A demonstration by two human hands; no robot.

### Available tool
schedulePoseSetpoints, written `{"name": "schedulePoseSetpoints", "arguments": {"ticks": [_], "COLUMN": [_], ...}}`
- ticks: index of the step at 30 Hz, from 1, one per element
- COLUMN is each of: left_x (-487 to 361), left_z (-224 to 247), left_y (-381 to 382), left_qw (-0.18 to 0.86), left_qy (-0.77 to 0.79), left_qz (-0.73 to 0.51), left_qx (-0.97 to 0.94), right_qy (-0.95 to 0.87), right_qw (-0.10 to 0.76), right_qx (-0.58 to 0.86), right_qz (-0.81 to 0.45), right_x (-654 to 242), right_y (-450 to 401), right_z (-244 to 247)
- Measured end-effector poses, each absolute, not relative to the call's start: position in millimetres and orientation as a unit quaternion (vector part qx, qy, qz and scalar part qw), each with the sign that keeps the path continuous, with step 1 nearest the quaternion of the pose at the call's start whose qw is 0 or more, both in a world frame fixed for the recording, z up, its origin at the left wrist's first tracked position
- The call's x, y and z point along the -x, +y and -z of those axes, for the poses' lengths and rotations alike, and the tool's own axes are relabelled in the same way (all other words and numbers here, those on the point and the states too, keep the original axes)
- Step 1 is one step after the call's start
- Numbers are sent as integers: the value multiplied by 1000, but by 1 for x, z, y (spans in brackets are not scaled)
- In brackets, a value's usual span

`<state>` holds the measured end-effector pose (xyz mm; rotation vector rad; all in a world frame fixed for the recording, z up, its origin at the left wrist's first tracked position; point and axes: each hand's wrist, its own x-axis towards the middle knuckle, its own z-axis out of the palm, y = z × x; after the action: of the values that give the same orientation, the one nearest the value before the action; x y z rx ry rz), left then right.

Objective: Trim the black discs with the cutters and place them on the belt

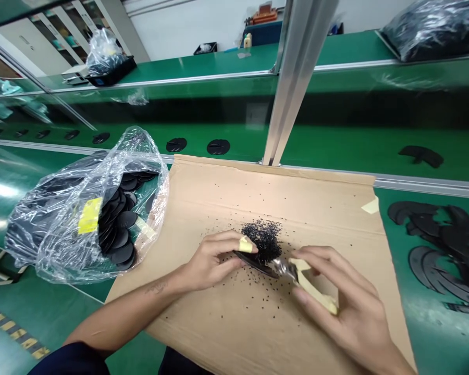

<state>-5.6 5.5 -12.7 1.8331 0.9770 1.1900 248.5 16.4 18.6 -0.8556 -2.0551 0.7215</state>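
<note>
My left hand (214, 259) pinches a thin black disc (262, 267) by its left edge, with pale tape round one fingertip. On the right, my right hand (344, 297) holds a metal tool (286, 270) whose handles are wrapped in pale yellow tape. The tool's tip meets the disc's right edge; whether it grips the disc is too small to tell. Just behind the disc, a pile of tiny black pieces (263, 237) lies on the cardboard sheet (297, 338), and loose ones are scattered around it.
A clear plastic bag (54, 229) of black discs (120, 238) lies open at the left. Curved black parts (441, 229) are stacked at the right. Two black discs (218, 147) sit behind the cardboard. A metal post (293, 83) rises at the back edge.
</note>
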Motion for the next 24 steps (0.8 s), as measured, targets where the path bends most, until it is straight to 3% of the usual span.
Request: {"name": "schedulePoseSetpoints", "arguments": {"ticks": [6, 24], "left_x": [6, 7], "left_z": [12, 11], "left_y": [3, 2], "left_qw": [377, 270], "left_qy": [368, 302], "left_qz": [-472, -477], "left_qx": [-707, -780], "right_qy": [-842, -893], "right_qw": [347, 285], "right_qx": [345, 331], "right_qz": [-228, -106], "right_x": [-246, -253], "right_y": [21, 14], "right_z": [-11, -16]}}
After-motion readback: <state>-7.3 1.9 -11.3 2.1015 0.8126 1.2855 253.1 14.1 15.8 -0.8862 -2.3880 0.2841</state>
